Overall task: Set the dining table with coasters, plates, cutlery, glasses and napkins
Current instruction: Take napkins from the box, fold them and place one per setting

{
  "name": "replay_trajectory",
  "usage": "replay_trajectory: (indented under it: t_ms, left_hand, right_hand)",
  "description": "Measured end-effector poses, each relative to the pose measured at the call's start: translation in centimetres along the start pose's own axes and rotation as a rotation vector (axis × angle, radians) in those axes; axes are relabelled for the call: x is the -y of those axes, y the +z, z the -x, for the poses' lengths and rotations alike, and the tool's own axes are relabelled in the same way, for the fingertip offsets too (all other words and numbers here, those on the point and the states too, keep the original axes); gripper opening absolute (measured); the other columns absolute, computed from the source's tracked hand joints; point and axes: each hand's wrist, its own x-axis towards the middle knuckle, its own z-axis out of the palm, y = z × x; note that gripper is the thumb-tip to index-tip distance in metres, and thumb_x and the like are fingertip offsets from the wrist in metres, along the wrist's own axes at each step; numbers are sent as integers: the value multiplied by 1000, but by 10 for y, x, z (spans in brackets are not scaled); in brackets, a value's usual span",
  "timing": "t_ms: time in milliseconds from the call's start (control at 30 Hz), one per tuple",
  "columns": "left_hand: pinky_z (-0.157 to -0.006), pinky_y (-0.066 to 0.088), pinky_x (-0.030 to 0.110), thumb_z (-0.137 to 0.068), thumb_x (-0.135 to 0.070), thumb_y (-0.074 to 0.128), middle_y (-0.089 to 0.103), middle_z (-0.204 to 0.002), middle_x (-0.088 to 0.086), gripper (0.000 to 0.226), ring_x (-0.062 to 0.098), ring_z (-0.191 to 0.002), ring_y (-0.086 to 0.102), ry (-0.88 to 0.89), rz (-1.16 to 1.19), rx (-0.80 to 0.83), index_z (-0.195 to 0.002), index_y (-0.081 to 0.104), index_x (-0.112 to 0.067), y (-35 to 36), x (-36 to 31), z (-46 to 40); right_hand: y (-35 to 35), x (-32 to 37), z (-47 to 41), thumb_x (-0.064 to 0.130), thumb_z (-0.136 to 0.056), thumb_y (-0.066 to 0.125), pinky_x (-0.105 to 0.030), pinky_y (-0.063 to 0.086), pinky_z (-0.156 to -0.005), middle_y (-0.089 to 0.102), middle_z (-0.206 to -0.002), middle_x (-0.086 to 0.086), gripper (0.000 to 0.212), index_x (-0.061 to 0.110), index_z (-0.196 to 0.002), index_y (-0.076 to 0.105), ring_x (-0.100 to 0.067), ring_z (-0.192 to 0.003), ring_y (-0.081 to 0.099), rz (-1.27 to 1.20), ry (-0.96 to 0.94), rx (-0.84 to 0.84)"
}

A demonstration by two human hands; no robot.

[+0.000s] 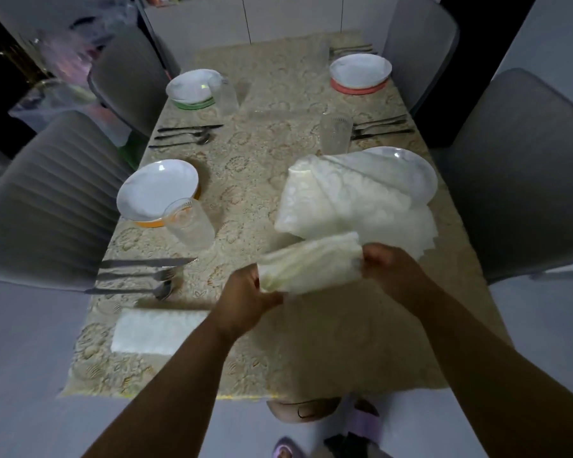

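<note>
napkin (308,264) between both hands

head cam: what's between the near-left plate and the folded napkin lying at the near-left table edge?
In the head view, a glass beside the plate, then a knife, fork and spoon set, then the napkin.

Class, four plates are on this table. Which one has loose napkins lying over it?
The near right plate: a heap of napkins drapes over it. The near left plate, far left plate and far right plate lie uncovered.
</note>
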Motion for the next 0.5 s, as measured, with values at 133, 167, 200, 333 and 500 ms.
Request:
replay_trajectory:
  t_ms: [133,167,200,333,500]
  left_hand:
    - [-90,54,32,-71,-11,83,70,-102,-10,44,10,-96,67,-99,-102,139,-112,69,-20,21,55,19]
    - [-91,54,35,-72,-17,82,71,-103,-11,42,9,-97,67,-85,-118,163,-112,70,-24,24,66,23]
    - [-90,54,36,-74,-26,81,72,-103,-12,40,8,-96,67,-75,-130,171,-112,70,-28,26,75,26]
    - [-66,47,31,-80,-45,71,68,-76,-1,34,18,-72,63,-148,-159,66,-88,68,-13,28,83,27]
    - [-52,29,29,-87,-43,65,46,-57,-2,46,12,-54,43,-178,-233,-28,-58,45,-14,34,82,24]
  right_hand:
    - [30,-42,25,23,-95,56,-34,47,-71,65,-90,-21,27,-2,-99,64,-21,-75,58,107,177,125]
    - [35,-49,30,24,-95,56,-37,47,-69,63,-82,-21,28,-3,-94,61,-21,-70,57,104,204,137]
    - [39,-53,34,25,-95,55,-37,47,-66,59,-74,-16,28,-1,-86,59,-19,-66,55,114,219,134]
    - [51,-57,38,31,-95,54,-29,37,-58,52,-67,-5,31,9,-73,51,-18,-62,52,243,202,50]
    - [65,-62,38,41,-96,47,-34,37,-56,45,-61,-3,43,14,-63,42,-22,-60,50,376,187,-52]
